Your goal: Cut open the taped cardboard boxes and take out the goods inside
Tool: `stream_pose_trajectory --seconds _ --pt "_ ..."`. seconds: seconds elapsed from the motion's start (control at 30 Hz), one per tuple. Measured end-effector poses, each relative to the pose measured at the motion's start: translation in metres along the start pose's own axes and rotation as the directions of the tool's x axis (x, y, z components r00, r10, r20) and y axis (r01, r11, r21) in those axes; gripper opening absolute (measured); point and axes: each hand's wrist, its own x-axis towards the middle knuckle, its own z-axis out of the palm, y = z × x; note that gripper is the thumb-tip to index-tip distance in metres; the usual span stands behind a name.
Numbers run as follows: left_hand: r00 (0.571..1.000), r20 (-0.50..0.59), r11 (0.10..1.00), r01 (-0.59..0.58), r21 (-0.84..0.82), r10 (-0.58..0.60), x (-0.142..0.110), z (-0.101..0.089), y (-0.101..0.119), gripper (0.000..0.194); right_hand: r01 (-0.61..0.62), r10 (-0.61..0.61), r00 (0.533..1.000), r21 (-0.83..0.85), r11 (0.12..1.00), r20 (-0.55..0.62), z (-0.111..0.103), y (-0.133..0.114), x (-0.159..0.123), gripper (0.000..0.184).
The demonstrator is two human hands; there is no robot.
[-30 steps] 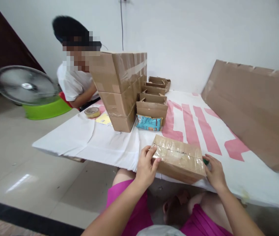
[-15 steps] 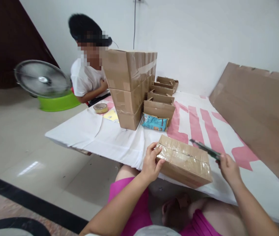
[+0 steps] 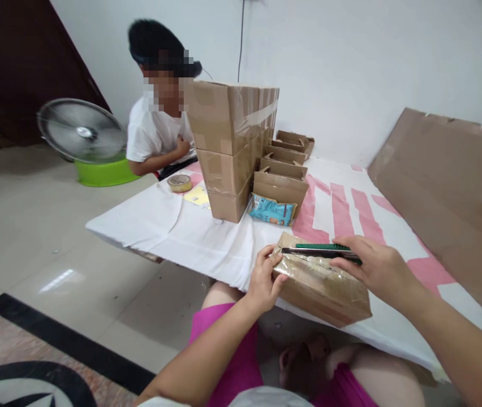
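Both hands are busy here. The left hand [image 3: 264,282] is half curled round the left end of a taped box [image 3: 321,299], thumb on the near side and fingers up by the top edge, so it's got a decent hold. The right hand [image 3: 370,263] is closed round a green and black cutter [image 3: 319,247], which lies lengthwise over the box top with its tip pretty close to the left fingers. Can't tell if the blade is actually touching the tape.

The box sits at the near edge of the worktop [image 3: 211,243], slightly skewed. Just behind it there's a blue packet [image 3: 272,210] leaning on the nearest of some open cartons [image 3: 281,183], and left of those is a three-high stack [image 3: 226,169]. Tape roll [image 3: 179,182] is further left, near a co-worker in a white shirt [image 3: 158,133]. Big cardboard sheet [image 3: 448,198] on the right.
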Motion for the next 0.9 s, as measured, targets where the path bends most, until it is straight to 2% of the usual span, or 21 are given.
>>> stream_pose_trajectory --seconds 0.07,0.13,0.17,0.23,0.3,0.37,0.53,0.67,0.77,0.9 --pt "1.0 0.009 1.0 0.005 0.0 -0.005 0.0 0.0 0.001 0.041 -0.021 0.028 0.983 -0.044 0.999 0.182 -0.004 -0.008 0.007 0.022" --pt "1.0 0.014 1.0 0.007 0.003 -0.007 0.0 0.0 0.002 0.04 -0.02 0.053 0.931 -0.096 0.995 0.36 -0.006 -0.018 0.013 0.016" --pt "1.0 0.014 1.0 0.005 0.005 -0.005 0.0 0.0 0.002 0.04 -0.004 0.05 0.904 -0.108 0.994 0.425 -0.006 -0.023 0.015 0.017" --pt "1.0 0.011 1.0 0.002 0.007 -0.002 0.001 0.0 0.003 0.04 0.031 0.022 0.871 -0.098 0.995 0.491 -0.005 -0.031 0.019 0.031" --pt "1.0 0.015 1.0 0.0 0.004 0.0 0.001 0.0 0.003 0.04 0.049 0.001 0.863 -0.087 0.995 0.505 -0.005 -0.033 0.022 0.047" --pt "1.0 0.025 1.0 0.001 -0.001 -0.001 0.002 -0.001 0.003 0.041 0.05 0.009 0.858 -0.101 0.994 0.514 -0.005 -0.031 0.024 0.053" --pt "0.999 0.033 1.0 0.002 -0.001 -0.002 0.002 -0.001 0.002 0.042 0.095 0.015 0.868 -0.196 0.976 0.497 -0.005 -0.026 0.029 0.043" --pt "0.999 0.044 1.0 0.0 0.02 -0.001 0.002 -0.002 0.002 0.047 0.18 -0.049 0.883 -0.242 0.953 0.466 -0.003 -0.029 0.03 0.046" --pt "0.997 0.077 0.997 0.002 0.077 -0.008 0.002 -0.005 0.004 0.058 0.227 -0.064 0.865 -0.275 0.934 0.498 -0.005 -0.029 0.028 0.047" --pt "0.997 0.079 0.994 0.015 0.108 -0.024 0.002 -0.006 0.006 0.056 0.227 -0.004 0.821 -0.32 0.92 0.571 -0.014 -0.025 0.026 0.048"
